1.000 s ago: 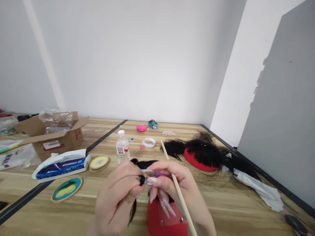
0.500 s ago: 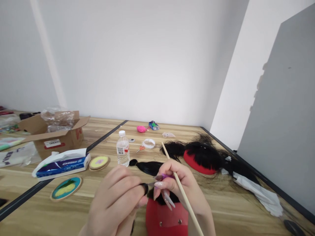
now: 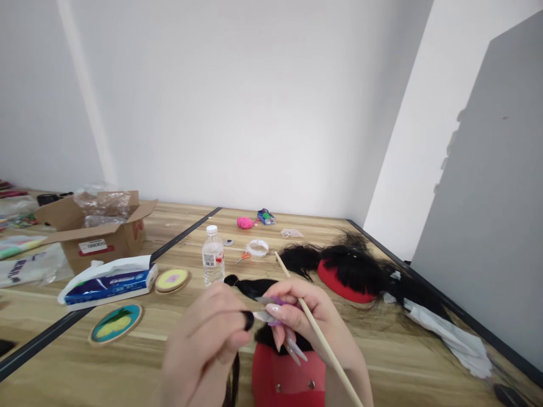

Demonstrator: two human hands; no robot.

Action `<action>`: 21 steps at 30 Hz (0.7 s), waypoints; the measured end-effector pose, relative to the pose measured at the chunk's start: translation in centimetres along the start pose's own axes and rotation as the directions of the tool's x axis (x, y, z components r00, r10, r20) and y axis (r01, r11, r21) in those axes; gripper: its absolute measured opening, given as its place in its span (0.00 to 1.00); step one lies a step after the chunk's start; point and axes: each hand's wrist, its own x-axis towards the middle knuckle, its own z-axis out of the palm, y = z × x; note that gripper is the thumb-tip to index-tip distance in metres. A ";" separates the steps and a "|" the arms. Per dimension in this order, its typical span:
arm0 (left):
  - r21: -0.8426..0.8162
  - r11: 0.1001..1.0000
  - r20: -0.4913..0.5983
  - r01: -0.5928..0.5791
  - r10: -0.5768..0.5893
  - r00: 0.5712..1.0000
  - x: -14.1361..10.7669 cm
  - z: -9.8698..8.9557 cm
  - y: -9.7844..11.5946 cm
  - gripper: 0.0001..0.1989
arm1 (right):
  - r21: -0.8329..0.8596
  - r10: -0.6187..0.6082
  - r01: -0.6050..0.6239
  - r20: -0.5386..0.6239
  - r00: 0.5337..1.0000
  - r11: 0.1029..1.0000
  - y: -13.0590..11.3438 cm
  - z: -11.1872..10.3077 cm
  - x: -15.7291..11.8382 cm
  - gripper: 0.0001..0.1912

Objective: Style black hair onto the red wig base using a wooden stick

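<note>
My left hand [image 3: 203, 339] is closed in a pinch on a strand of black hair [image 3: 248, 320], whose dark end pokes out past the fingertips. More black hair hangs below this hand. My right hand [image 3: 314, 316] is closed around small purple-handled scissors [image 3: 265, 302], their blades apart and pointing at the strand. A thin wooden stick [image 3: 320, 336] also lies in the right hand, slanting up between thumb and fingers. Beneath both hands is a red dome-like form [image 3: 288, 379] with two metal studs and black hair on top; its lower part is cut off by the frame.
Behind the hands lie a tied bundle of black hair [image 3: 250, 286] and a water bottle [image 3: 212, 257]. A red form with hair [image 3: 345, 282] sits right. Orange scissors [image 3: 243, 257], a tape roll [image 3: 257, 248], a tissue pack [image 3: 110, 287], embroidery hoops [image 3: 116, 324] and a cardboard box [image 3: 102, 240] are around.
The scissor blades have spread apart. My left hand has turned slightly, showing more of the strand's black end and the hair hanging below. The view has shifted slightly.
</note>
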 end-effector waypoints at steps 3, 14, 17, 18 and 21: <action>-0.401 0.823 -0.047 0.403 -0.458 0.888 0.0 1.0 -0.1 0.17 | -0.003 -0.016 0.016 -0.052 0.998 1.000 -0.5 0.6 -0.1 0.16; -0.900 -0.027 0.237 0.434 -0.867 0.438 0.8 2.4 0.3 0.18 | 0.244 0.022 0.036 -0.230 0.973 0.969 -0.9 3.3 -0.6 0.22; -0.901 -0.009 0.220 0.434 -0.872 0.438 0.8 2.5 0.3 0.19 | 0.248 -0.013 0.078 -0.256 0.967 0.965 -0.5 3.8 -0.5 0.19; -0.900 0.005 0.211 0.437 -0.870 0.445 0.8 2.5 0.3 0.19 | 0.257 -0.010 0.080 -0.262 0.965 0.963 -0.4 3.9 -0.4 0.19; -0.898 0.057 0.179 0.436 -0.859 0.481 0.7 2.5 0.2 0.18 | 0.281 0.004 0.077 -0.277 0.961 0.957 -0.3 4.2 -0.3 0.18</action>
